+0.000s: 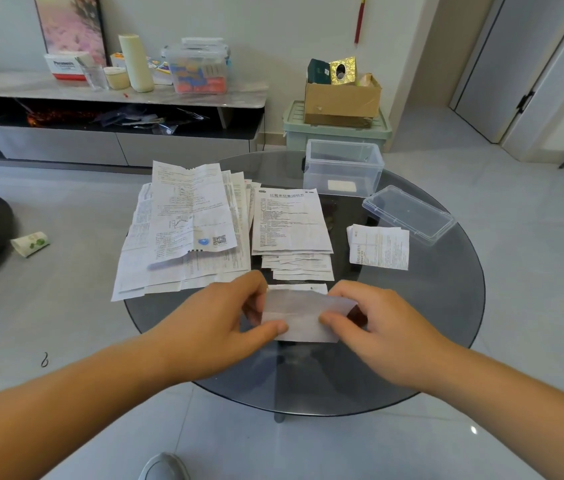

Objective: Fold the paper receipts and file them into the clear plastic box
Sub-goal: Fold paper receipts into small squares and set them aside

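Over the round smoked-glass table (446, 323) we pinch the small folded white paper receipt (303, 315) with left hand (218, 323) and right hand (384, 327), its long axis left-to-right, the open clear plastic box (342, 168) lying far-right, nearer our right hand.

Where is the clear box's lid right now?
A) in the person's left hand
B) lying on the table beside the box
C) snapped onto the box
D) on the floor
B: the lid lies on the glass table right of the open clear plastic box; the left hand holds only a paper receipt.
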Demonstrator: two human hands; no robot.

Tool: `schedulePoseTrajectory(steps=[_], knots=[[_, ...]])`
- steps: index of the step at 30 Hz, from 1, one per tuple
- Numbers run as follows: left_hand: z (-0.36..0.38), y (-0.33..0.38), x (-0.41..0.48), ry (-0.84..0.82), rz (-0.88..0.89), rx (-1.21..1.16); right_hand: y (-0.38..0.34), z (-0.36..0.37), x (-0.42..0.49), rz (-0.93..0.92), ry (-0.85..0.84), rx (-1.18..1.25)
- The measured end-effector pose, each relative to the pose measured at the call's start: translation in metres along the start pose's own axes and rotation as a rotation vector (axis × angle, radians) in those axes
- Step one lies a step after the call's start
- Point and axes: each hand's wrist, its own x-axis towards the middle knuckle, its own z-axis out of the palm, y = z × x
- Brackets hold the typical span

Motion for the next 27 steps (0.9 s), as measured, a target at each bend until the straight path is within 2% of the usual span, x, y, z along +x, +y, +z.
schedulePoseTrajectory(steps=[4,7,13,18,27], knots=[[0.006,-0.006,0.009,-0.002,-0.112,0.082,0.002,0.005,0.013,0.053,0.063,0.098],[0.013,-0.006,0.013,-0.035,-0.147,0.153,0.001,0.011,0.023,0.125,0.098,-0.068],[0.018,-0.010,0.016,-0.090,-0.075,0.275,0.007,0.022,0.027,0.047,0.087,-0.358],[0.017,-0.016,0.017,-0.143,-0.021,0.383,0.008,0.025,0.024,0.038,0.084,-0.388],[0.014,-0.017,0.016,-0.189,-0.038,0.414,0.013,0.004,0.018,0.169,0.021,-0.375]])
